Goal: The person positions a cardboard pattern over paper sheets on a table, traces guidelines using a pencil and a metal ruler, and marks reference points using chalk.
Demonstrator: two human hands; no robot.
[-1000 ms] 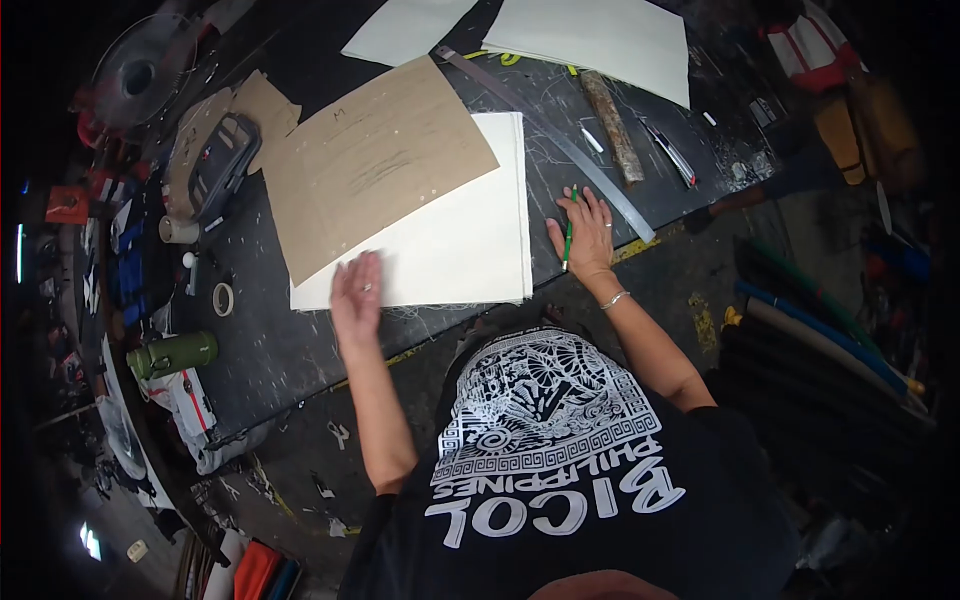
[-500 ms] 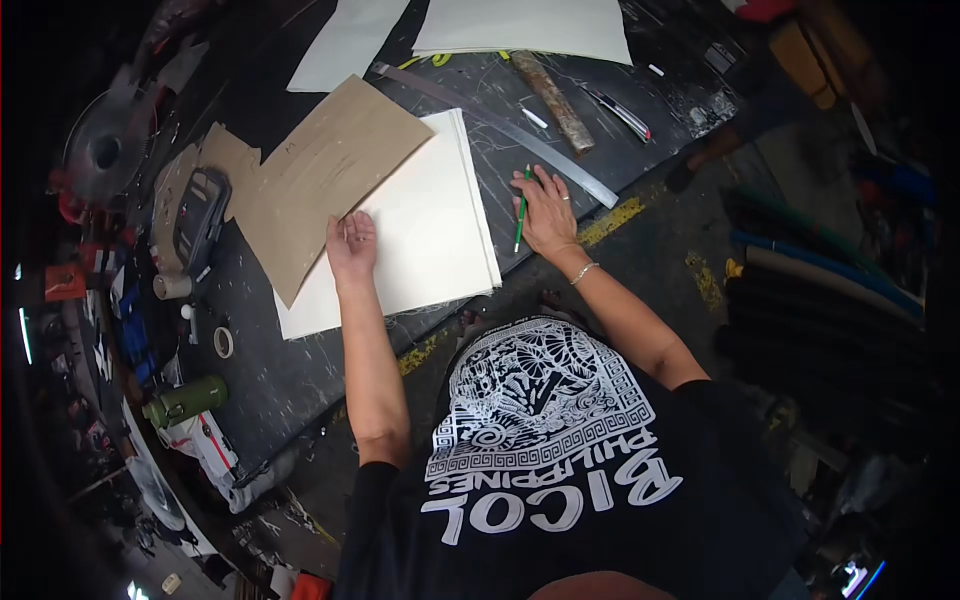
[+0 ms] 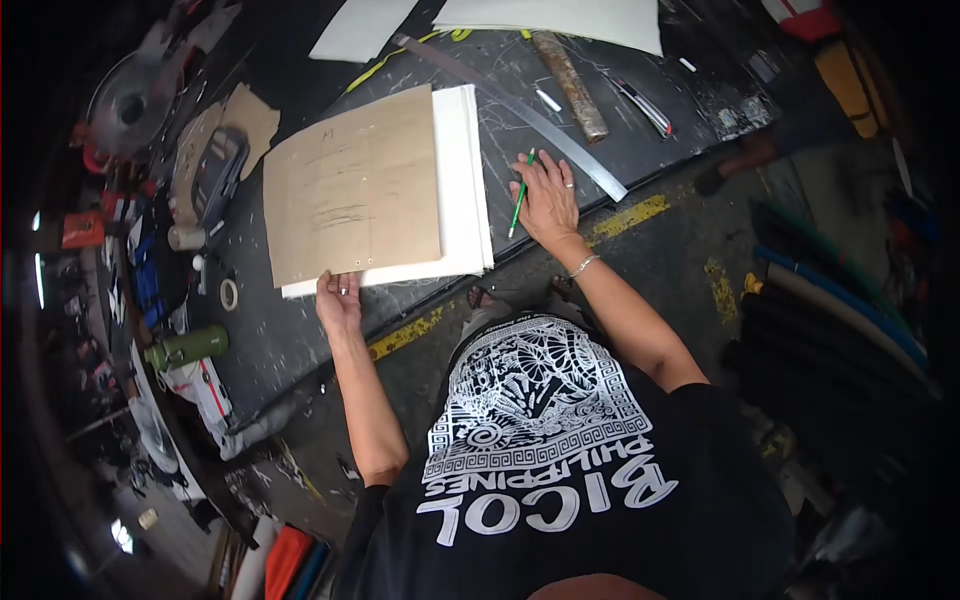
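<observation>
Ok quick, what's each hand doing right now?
Left hand: closed, holding the near edge of the brown card.
Right hand: holding the green pencil, fingers partly spread.

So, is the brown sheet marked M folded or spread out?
Spread out: the brown sheet lies over white sheets with no fold visible, the left hand at its near edge.

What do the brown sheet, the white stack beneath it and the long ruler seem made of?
Brown sheet: likely card or heavy paper, matte, flat with crisp edges. White stack: perhaps fabric, matte, its near edge looking frayed. Long ruler: probably metal, smooth, its near end shining silvery.
</observation>
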